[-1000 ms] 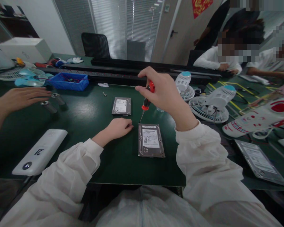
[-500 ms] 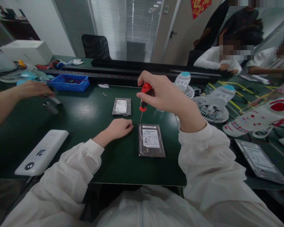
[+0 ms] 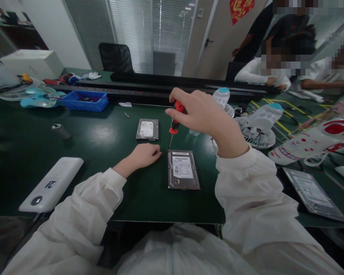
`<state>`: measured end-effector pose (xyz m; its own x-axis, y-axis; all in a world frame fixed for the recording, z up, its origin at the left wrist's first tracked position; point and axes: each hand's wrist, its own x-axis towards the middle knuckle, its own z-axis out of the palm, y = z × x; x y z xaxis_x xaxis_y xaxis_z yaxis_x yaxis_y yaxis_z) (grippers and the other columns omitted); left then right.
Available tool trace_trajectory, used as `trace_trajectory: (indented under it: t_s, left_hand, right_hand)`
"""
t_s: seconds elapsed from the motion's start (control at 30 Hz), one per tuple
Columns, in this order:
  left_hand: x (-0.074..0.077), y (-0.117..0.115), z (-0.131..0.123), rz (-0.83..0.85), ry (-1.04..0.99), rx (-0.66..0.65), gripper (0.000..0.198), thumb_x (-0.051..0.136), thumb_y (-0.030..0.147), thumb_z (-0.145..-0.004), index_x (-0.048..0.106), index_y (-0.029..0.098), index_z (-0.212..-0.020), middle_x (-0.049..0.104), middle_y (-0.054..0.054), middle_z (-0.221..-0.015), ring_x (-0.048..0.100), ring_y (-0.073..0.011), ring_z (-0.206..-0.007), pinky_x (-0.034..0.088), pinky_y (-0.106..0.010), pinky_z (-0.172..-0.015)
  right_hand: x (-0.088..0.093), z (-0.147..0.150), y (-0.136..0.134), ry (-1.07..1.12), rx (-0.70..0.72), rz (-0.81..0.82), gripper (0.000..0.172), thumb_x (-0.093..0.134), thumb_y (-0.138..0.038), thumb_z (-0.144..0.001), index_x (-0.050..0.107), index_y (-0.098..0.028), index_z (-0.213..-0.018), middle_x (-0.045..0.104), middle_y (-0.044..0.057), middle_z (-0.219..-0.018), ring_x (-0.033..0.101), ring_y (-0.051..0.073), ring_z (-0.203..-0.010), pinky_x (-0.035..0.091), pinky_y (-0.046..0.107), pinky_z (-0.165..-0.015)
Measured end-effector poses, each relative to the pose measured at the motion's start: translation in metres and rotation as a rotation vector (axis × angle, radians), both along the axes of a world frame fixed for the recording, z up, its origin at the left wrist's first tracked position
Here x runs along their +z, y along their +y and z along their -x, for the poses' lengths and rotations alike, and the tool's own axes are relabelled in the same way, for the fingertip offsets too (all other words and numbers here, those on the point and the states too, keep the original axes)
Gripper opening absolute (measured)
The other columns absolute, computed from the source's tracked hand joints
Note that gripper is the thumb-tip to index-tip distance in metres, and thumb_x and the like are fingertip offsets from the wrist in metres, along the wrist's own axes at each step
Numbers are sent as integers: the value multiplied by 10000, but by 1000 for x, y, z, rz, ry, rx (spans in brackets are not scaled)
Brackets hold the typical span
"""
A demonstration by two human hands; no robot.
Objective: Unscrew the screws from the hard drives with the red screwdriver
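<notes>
My right hand is closed round the red and black handle of a screwdriver. The screwdriver's tip points down at the far left corner of a hard drive, which lies flat with its label up. Left of that corner, my left hand rests low on the table with its fingers curled in; whether anything sits in them is hidden. Just beyond the left hand lies a second hard drive.
On the left are a white power bank, a metal cylinder and a blue tray. White fans, a patterned bottle and another hard drive are at right. Co-workers sit far right.
Another person's hand at the left has gone out of view, and one of two metal cylinders there is gone. My right hand has shifted slightly on the screwdriver; my left hand stays put.
</notes>
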<state>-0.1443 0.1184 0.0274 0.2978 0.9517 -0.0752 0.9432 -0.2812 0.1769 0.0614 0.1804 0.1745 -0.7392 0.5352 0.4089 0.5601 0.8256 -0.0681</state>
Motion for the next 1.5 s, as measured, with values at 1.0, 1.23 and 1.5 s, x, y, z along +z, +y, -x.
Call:
trace_trajectory:
  t_s: [1.0, 1.23, 1.5]
  left_hand:
    - [-2, 1, 0, -10, 14, 4, 295, 494, 387, -1075, 698, 210, -956, 775, -85, -924, 749, -261, -880, 504, -328, -744]
    - [-1, 0, 0, -10, 19, 2, 288, 495, 382, -1076, 700, 206, -976, 784, -91, -948, 754, -266, -901, 497, -329, -737]
    - [-2, 1, 1, -7, 14, 6, 308, 488, 398, -1077, 705, 211, -964, 781, -90, -934, 747, -270, -881, 502, -335, -740]
  right_hand:
    - [-7, -2, 2, 83, 48, 47, 388, 642, -489, -953, 514, -227, -1209, 659, 41, -989, 584, 227, -810, 448, 387, -793]
    - [-6, -8, 3, 129, 185, 113, 244, 505, -202, -886, 491, -239, -1127, 631, 81, -1176, 595, 235, -978, 468, 389, -881]
    - [-5, -6, -1, 38, 14, 17, 310, 515, -521, -1026, 538, -232, -1134, 636, 42, -889, 571, 241, -764, 425, 394, -778]
